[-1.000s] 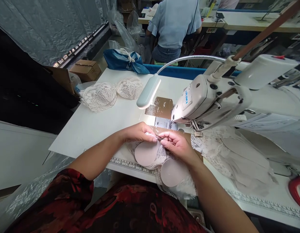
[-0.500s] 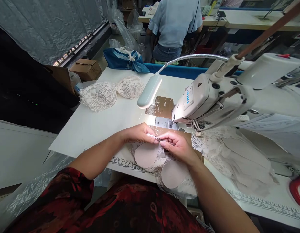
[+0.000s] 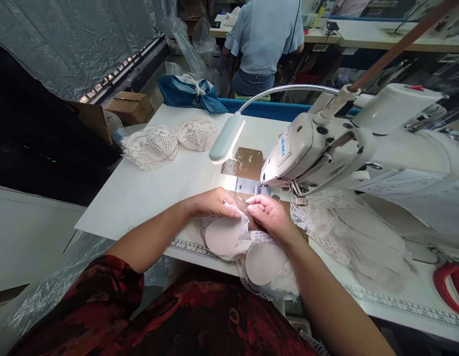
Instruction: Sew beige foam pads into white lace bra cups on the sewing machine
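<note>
My left hand is closed on the upper lace edge of a white lace bra with pale cups. The bra hangs over the table's front edge, its second cup lower and to the right. Between thumb and fingers, my right hand pinches a small, thin, pointed metal tool. Its tip points up and left, just off the lace by my left thumb. Whether it is snips or tweezers I cannot tell. Both hands are in front of the white sewing machine, below its needle area.
A lit gooseneck lamp leans over the table. Two lace cups lie at the back left. More lace pieces are heaped right of the machine, near a red-handled object. A person in light blue sits beyond.
My right hand has separated slightly from my left, and the pointed tool now shows between them. The left hand keeps its hold on the lace. The view has shifted slightly.
</note>
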`<state>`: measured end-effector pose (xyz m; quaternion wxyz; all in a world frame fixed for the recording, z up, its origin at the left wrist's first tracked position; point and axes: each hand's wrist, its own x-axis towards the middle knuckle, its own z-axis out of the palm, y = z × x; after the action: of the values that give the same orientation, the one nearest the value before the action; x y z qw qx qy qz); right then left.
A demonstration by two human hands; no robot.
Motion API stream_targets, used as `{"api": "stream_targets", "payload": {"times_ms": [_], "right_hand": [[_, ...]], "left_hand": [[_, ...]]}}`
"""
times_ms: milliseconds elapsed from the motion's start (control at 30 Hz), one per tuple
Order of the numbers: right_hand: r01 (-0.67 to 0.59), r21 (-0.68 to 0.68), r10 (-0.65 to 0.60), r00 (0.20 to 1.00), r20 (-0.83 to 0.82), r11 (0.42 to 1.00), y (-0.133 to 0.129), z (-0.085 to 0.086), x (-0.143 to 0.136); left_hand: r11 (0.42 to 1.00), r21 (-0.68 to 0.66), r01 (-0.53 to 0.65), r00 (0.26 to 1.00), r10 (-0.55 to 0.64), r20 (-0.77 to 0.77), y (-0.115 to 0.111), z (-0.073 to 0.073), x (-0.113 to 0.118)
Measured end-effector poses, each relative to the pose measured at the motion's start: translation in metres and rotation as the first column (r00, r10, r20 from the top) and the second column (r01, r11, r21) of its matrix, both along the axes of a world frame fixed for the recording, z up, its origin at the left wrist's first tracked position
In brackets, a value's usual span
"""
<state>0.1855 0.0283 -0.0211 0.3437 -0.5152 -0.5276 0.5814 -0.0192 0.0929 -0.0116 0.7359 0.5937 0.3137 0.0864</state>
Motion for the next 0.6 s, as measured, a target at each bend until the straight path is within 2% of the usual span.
{"api": "stream_targets", "payload": {"times_ms": [100,200,300,433,600], "right_hand": [[-0.062,-0.058,0.064,0.997,0.038,0.996,-0.003,0.002,0.001],[-0.117,0.031,0.108,0.973,0.203,0.993,-0.006,0.007,-0.001],[-0.116,0.109,0.08,0.953,0.291,0.987,-0.008,0.01,-0.002],[-0.086,0.084,0.057,0.952,0.301,0.993,-0.009,0.011,-0.003],[-0.084,0.113,0.053,0.965,0.258,0.99,-0.011,0.007,-0.004]], "left_hand": [[1.0,-0.011,0.013,1.0,-0.013,0.011,0.002,-0.003,-0.002],[0.999,0.005,0.047,0.998,-0.048,0.044,0.006,-0.005,-0.007],[0.999,0.032,0.021,0.997,-0.023,0.067,0.011,-0.005,-0.014],[0.996,0.091,-0.023,0.998,0.017,0.06,0.013,-0.004,-0.019],[0.978,0.208,0.03,0.999,-0.037,0.029,0.005,-0.002,-0.015]]}}
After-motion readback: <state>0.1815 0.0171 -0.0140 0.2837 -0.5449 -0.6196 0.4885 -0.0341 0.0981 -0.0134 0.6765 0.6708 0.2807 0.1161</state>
